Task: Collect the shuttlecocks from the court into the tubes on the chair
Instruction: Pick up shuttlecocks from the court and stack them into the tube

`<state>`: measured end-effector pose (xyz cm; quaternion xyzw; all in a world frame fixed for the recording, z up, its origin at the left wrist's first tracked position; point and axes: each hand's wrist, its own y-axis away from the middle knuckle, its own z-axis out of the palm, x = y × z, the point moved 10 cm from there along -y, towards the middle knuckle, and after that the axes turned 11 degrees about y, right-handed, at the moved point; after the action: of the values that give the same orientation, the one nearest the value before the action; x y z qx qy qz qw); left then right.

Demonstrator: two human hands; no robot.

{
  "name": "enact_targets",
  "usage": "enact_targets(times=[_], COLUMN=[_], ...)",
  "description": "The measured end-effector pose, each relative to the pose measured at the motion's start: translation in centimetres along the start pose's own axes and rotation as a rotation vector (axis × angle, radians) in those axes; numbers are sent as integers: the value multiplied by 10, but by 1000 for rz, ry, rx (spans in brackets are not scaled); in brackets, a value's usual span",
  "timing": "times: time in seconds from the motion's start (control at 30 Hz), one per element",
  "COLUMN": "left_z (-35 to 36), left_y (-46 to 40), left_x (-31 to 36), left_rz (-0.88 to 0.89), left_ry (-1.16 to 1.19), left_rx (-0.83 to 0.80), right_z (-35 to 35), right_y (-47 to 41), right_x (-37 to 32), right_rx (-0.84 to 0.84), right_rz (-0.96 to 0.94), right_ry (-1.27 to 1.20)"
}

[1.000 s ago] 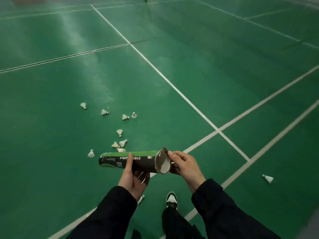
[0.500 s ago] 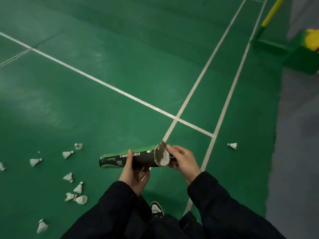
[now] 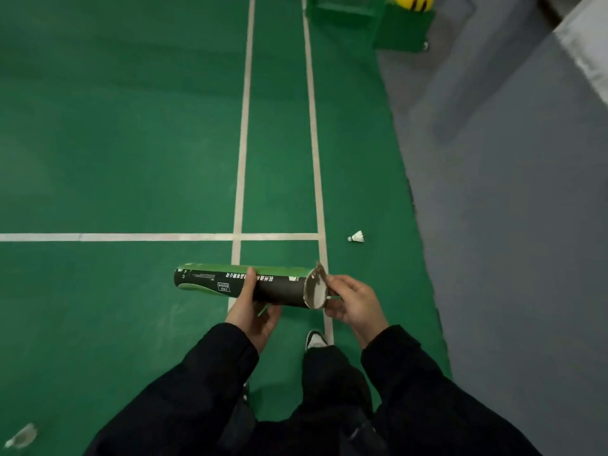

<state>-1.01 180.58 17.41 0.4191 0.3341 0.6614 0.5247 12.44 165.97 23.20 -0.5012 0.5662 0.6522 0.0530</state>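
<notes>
Across most of the frame: green court [image 3: 131, 126], matte, marked with white lines [image 3: 243, 126], two running up the middle and one crossing from the left edge to meet them. Along the right side: grey floor [image 3: 510, 225], its border with the green slanting from upper centre to lower right. Top right: a green box [image 3: 404, 24] with something yellow on it, partly cut off.

I log the following items. Tube [image 3: 243, 284], dark with a green stripe, lying near level at frame centre, open end to the right, torn at the rim. Left hand [image 3: 253, 311] grasps the tube from beneath, thumb over its middle. Right hand [image 3: 353, 302] is at the open end, fingers pinched on something thin and green just beside the rim; I cannot tell what it is.

Shuttlecock [image 3: 357, 237], white, on the green near the grey border, above and right of the right hand, well apart from it. A second, blurred one [image 3: 21, 436] at the lower left corner.

Bottom centre: dark sleeves, one shoe [image 3: 316, 339].
</notes>
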Motion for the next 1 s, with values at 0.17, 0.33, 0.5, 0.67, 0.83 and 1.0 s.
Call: enact_targets(times=[0.17, 0.33, 0.5, 0.67, 0.83, 1.0], left_z=[93, 175, 221, 203, 158, 119], left_y=[-94, -217, -321, -431, -525, -585], left_x=[-31, -82, -125, -152, -146, -110], left_rz=[-9, -16, -5, 6, 25, 120], left_ry=[24, 138, 190, 163, -2, -96], left_rx=[54, 130, 218, 258, 253, 281], right_z=[-86, -174, -238, -262, -254, -248], right_y=[-116, -270, -403, -545, -691, -798], right_x=[-3, 10, 42, 130, 217, 288], right_rx=[47, 30, 56, 140, 173, 226], right_rz=[110, 228, 262, 312, 232, 252], right_ry=[-11, -10, 145, 260, 534, 695])
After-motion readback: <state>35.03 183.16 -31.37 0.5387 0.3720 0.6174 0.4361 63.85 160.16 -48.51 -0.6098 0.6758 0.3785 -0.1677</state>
